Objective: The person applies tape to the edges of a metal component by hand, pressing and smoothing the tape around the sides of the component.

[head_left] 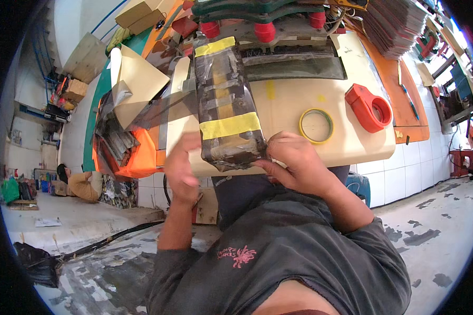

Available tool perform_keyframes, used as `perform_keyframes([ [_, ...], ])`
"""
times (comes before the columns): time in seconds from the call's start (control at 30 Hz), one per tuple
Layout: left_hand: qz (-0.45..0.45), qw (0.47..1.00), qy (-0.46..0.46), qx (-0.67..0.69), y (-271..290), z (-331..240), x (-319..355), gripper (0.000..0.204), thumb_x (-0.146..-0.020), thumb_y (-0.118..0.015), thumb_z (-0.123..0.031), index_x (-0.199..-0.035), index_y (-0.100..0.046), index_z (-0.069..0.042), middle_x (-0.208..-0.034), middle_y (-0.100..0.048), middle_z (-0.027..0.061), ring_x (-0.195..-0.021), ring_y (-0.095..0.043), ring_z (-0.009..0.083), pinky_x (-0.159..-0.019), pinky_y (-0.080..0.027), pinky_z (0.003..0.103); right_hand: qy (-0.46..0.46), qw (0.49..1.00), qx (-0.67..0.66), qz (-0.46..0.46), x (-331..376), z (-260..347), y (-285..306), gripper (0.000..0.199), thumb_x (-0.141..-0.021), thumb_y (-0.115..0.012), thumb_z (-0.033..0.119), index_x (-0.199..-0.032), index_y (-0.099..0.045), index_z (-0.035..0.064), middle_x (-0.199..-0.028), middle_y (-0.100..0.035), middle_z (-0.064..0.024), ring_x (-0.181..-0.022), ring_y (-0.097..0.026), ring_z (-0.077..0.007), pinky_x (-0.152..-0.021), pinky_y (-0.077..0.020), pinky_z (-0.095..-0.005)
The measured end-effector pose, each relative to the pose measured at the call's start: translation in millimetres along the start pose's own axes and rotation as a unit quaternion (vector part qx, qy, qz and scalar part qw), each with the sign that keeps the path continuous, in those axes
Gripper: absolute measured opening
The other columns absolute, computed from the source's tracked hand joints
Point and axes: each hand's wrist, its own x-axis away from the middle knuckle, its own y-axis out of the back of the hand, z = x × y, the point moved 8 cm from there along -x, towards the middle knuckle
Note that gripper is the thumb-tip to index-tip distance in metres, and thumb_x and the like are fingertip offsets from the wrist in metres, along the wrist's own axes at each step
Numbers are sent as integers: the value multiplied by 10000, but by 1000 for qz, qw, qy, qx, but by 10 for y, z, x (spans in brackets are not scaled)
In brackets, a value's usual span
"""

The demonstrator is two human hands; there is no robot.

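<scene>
A long block-shaped package (223,86) wrapped in dark plastic film lies lengthwise in front of me, its near end at the edge of the cream-coloured table surface. Two strips of yellow tape (230,126) cross its top, one near each end. At the near right corner my right hand (299,163) is closed, thumb and forefinger gripping the package there. Beside the near left side is my left hand (184,165), smeared by motion, so its fingers cannot be made out. To the right lies a roll of yellow tape (302,126), apart from my hand.
A red tape dispenser (358,107) lies at the right of the table. Dark film sheets (299,71) and a green machine frame with red feet (264,32) are behind. Orange sheeting and dark scraps (118,144) lie left. A person (84,186) is low in the left background.
</scene>
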Motion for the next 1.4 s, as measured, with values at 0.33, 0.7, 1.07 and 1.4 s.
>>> perform_keyframes([
  [0.33,-9,976,19,-218,-283,-345,291,260,-852,-824,-152,-1017,-748,34,-957,-767,133,-892,-731,282,-837,-549,367,71,997,31,31,-57,161,-64,209,-775,-807,61,-946,-701,7,-773,-640,-134,-763,-668,-343,-726,-530,-418],
  [0.7,-87,988,7,-129,-36,-1052,525,508,-810,-877,-242,-1148,-685,84,-1121,-741,178,-989,-732,272,-927,-558,393,43,989,-66,128,-335,884,133,175,-898,-768,137,-999,-676,27,-683,-581,-106,-636,-624,-332,-605,-478,-415],
  [1.07,-75,948,252,180,-285,-660,-54,343,-995,-652,-82,-1295,-585,71,-1130,-705,66,-974,-638,68,-848,-480,223,-277,902,-308,121,-364,269,-69,244,-1020,-696,211,-1056,-670,-29,-762,-609,66,-678,-497,-1,-548,-389,-229],
  [1.4,-77,929,266,247,-381,-195,-385,258,-1024,-635,-115,-1219,-627,54,-1081,-727,81,-921,-671,88,-841,-522,240,-308,876,-365,60,-546,-260,-88,306,-995,-706,196,-1170,-694,-54,-949,-737,-22,-808,-653,-50,-717,-511,-221],
])
